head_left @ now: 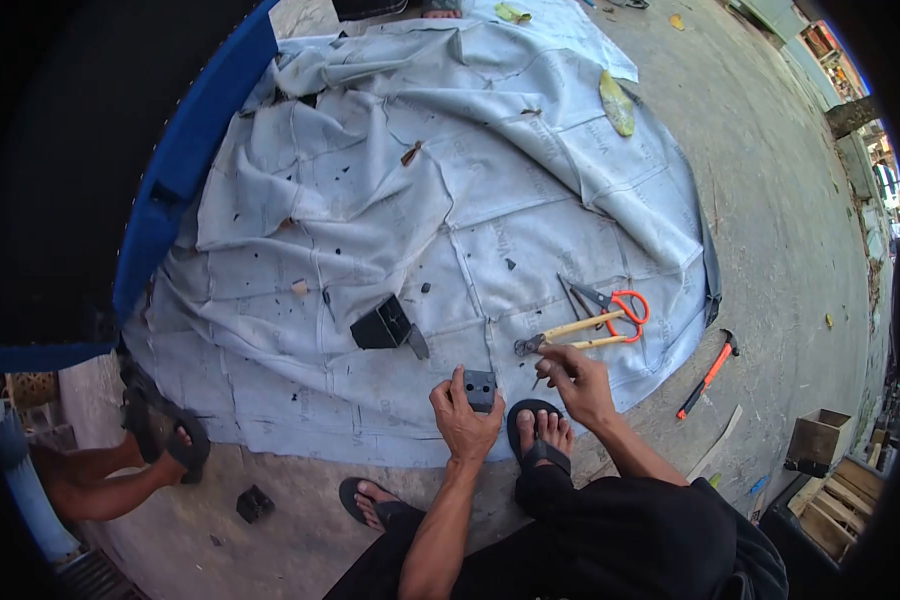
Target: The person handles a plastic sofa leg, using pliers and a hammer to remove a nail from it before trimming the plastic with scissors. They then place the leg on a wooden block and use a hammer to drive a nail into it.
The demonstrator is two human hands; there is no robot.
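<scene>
My left hand (464,420) grips a small dark block (480,390) with round holes in its face, just above the cloth's front edge. To its right, my right hand (578,382) has its fingers pinched on a small thin piece that I cannot make out. Just beyond the right hand lie pincers with yellow handles (575,328), and scissors with orange handles (630,312) lie beside them. A black square pot-like container (380,325) rests on its side on the grey-white cloth (370,400), left of and beyond the block.
A hammer with an orange handle (708,378) lies on the concrete at the right. Farther right are a cardboard box (820,436) and a wooden crate (838,508). Another person's legs (105,480) show at the left, near a black piece (255,504) on the ground.
</scene>
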